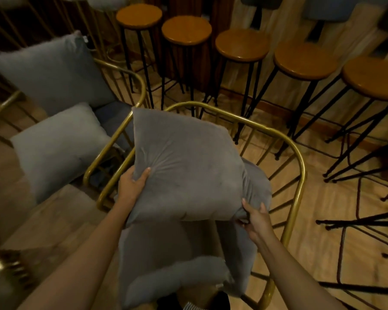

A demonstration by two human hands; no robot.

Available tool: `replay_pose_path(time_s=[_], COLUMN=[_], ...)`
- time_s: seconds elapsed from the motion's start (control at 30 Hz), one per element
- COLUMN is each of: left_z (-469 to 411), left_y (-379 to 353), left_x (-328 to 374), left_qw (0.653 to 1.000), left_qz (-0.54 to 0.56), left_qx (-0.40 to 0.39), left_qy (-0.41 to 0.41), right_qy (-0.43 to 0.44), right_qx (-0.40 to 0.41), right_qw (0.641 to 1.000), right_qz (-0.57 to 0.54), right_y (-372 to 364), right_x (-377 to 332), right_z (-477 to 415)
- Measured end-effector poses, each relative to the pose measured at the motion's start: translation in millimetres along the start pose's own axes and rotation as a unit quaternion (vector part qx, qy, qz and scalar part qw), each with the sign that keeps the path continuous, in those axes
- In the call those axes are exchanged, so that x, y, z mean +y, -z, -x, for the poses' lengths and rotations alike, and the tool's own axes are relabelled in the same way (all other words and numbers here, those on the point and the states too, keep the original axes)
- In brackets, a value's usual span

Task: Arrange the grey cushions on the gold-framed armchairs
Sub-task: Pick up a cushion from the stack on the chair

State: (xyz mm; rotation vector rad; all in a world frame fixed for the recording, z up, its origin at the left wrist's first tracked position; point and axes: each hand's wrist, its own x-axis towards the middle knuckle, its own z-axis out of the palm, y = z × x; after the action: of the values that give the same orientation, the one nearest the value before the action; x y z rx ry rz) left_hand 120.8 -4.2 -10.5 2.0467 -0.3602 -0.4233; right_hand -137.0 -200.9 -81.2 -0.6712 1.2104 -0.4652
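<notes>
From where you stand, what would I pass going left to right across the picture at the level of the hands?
Pale grey cushion on the neighbouring armchair → left hand → darker grey cushion held up between both hands → right hand → gold chair frame → black stool legs.

Both bare forearms are stretched forward and slightly inward. The left hand is pressed flat with the thumb spread up. The right hand is clenched, knuckles turned upward.
</notes>
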Motion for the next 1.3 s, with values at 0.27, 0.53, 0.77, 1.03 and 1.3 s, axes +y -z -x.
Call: replay_pose_path(time_s=[0.27, 0.53, 0.77, 1.03, 1.3], left_z=[29, 3, -99, -239, -338], left_y=[95, 183, 258, 316, 357], left_x=[-2, -60, -114, -181, -259], left_qw=[0.986, 0.957, 0.946, 0.952, 0.961], left_qz=[0.046, 0.098, 0.122, 0.112, 0.057], left_qx=[0.161, 0.269, 0.288, 0.269, 0.248], left_qy=[-0.013, 0.043, 0.089, 0.096, 0.111], right_qy=[0.106, 0.151, 0.154, 0.153, 0.186], right_qx=[-0.161, -0.222, -0.23, -0.206, -0.177], right_qw=[0.981, 0.954, 0.938, 0.934, 0.893], right_qz=[0.022, 0.134, 0.208, 0.247, 0.37], right_y=[-104, -256, -411, -555, -627], right_x=[-41, -22, 31, 79, 121], right_z=[38, 25, -33, -94, -154])
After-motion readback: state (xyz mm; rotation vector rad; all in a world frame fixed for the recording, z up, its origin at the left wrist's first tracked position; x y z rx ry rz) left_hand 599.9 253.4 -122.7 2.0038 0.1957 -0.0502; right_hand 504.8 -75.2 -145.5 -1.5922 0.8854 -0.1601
